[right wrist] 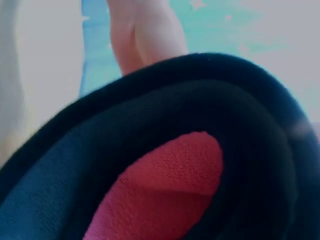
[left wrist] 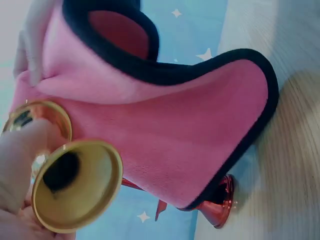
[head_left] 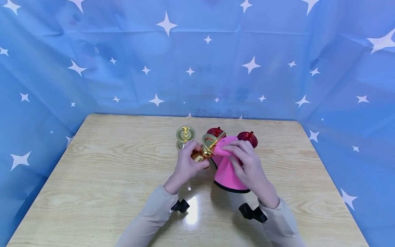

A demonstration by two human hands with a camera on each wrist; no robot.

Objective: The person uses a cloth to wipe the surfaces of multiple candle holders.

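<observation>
In the head view my left hand (head_left: 187,164) grips a shiny gold candlestick (head_left: 198,157) with a flared foot, a dish and a thin stem. It is held tilted, with its upper end toward the right. My right hand (head_left: 247,164) pinches a pink cloth (head_left: 230,175) with black edging, bunched up against the candlestick's upper end. The candlestick's hollow foot (left wrist: 97,185) faces the left wrist camera, while the cloth (left wrist: 165,135) drapes beyond it. Black edging (right wrist: 215,70) and a pink fold (right wrist: 170,170) fill most of the right wrist view.
Another gold candlestick (head_left: 186,133) stands on the wooden table (head_left: 117,164) just beyond my left hand. Two red candlesticks (head_left: 248,138) stand behind the cloth, partly covered by it. A blue curtain (head_left: 197,85) with white stars hangs behind the table and along its sides.
</observation>
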